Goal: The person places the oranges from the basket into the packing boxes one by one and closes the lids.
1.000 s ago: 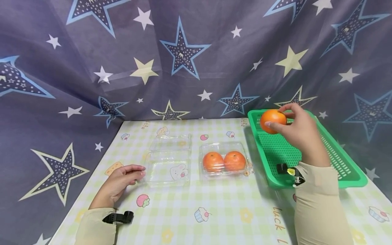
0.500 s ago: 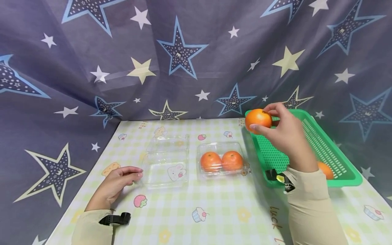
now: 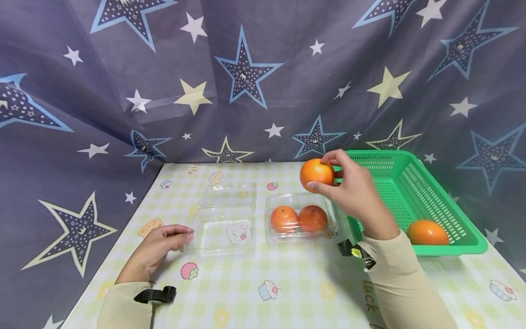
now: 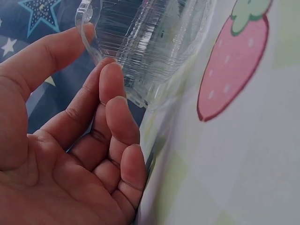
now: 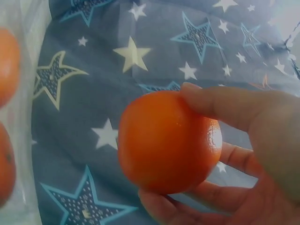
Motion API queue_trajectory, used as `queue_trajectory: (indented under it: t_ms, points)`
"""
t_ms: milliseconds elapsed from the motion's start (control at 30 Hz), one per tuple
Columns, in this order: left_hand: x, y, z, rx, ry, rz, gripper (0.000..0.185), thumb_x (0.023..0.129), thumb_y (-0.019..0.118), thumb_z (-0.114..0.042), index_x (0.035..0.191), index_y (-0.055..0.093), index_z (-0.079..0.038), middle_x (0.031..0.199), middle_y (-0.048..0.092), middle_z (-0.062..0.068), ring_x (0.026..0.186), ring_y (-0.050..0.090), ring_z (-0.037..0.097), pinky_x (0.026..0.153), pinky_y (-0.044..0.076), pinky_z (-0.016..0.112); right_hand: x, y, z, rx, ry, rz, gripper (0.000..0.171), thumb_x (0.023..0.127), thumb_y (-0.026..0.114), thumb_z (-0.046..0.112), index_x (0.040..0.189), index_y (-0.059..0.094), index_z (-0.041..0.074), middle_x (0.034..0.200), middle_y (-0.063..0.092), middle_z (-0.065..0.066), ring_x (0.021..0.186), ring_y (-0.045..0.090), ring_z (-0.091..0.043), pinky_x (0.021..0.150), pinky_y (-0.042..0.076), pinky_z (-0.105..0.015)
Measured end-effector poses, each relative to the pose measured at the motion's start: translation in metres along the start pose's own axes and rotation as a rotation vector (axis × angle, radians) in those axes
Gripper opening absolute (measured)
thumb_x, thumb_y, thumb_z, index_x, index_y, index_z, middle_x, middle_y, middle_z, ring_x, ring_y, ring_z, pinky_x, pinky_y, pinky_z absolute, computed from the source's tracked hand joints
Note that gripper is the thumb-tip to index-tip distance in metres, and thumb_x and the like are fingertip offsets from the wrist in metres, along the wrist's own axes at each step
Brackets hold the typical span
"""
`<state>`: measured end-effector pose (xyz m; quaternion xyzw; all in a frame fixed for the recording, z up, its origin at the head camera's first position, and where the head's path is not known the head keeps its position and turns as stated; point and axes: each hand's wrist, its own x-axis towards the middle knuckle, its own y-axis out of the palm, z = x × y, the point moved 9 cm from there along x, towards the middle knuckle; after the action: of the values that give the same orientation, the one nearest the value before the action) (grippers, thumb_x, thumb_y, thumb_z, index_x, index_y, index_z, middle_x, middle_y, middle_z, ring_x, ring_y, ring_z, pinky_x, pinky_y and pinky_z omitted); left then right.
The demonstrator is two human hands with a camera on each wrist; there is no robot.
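Thumb and forefinger of the left hand (image 3: pixel 155 250) pinch the left side of the open clear container (image 3: pixel 213 234), which lies toward the left edge of the table (image 3: pixel 238 294), its lid (image 3: pixel 228 195) laid open toward the back edge; a light, steady pinch seems best, since such thin plastic probably bends or slides easily. Just beside it, nearer the table's middle, stands the filled container (image 3: pixel 296 200), two fruits (image 3: pixel 284 219) side by side inside. In the air by that container's back right corner is the held fruit (image 3: pixel 315 175), clamped between the thumb and curled fingers of the right hand (image 3: pixel 354 189); its skin looks smooth and glossy, so an even hold around its sides, and height enough to clear the plastic walls, would serve well. Toward the table's right edge sits the green basket (image 3: pixel 448 208), the spare fruit (image 3: pixel 428 233) by its near edge. Compared with half a second ago, the left hand and open container stay put; the right one of the two fruits looks darker, seemingly shaded; the held fruit has travelled left, away from the basket's back left corner; and the spare fruit, then mostly behind the sleeve, shows almost whole.
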<state>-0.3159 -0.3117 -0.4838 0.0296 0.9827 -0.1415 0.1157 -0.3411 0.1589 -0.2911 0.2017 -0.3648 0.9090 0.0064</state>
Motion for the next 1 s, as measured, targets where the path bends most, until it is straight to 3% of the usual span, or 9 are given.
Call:
queue_trajectory:
  t_ms: [367, 600, 1000]
  points:
    - [-0.002, 0.001, 0.0, 0.013, -0.006, 0.012, 0.035, 0.091, 0.08, -0.026, 0.119, 0.073, -0.007, 0.103, 0.075, -0.01, 0.09, 0.062, 0.013, 0.082, 0.048, 0.032, -0.002, 0.027, 0.018, 0.052, -0.069, 0.035, 0.058, 0.08, 0.091, 0.034, 0.125, 0.056, 0.021, 0.132, 0.065, -0.003, 0.1, 0.073, -0.026, 0.08, 0.062, -0.042]
    - [-0.001, 0.002, -0.001, 0.014, 0.005, 0.017, 0.032, 0.091, 0.08, -0.026, 0.116, 0.074, -0.007, 0.1, 0.075, -0.01, 0.09, 0.06, 0.011, 0.082, 0.047, 0.032, -0.005, 0.044, 0.029, 0.033, -0.112, 0.056, 0.058, 0.08, 0.091, 0.036, 0.125, 0.056, 0.023, 0.124, 0.066, 0.001, 0.096, 0.072, -0.022, 0.08, 0.061, -0.04]
    - [-0.002, 0.003, -0.003, 0.032, 0.017, 0.025, 0.031, 0.092, 0.08, -0.026, 0.115, 0.074, -0.006, 0.099, 0.075, -0.011, 0.091, 0.061, 0.01, 0.084, 0.046, 0.033, -0.011, 0.076, 0.042, 0.044, -0.215, 0.103, 0.056, 0.08, 0.092, 0.029, 0.121, 0.055, 0.019, 0.118, 0.068, -0.002, 0.096, 0.068, -0.019, 0.088, 0.06, -0.038]
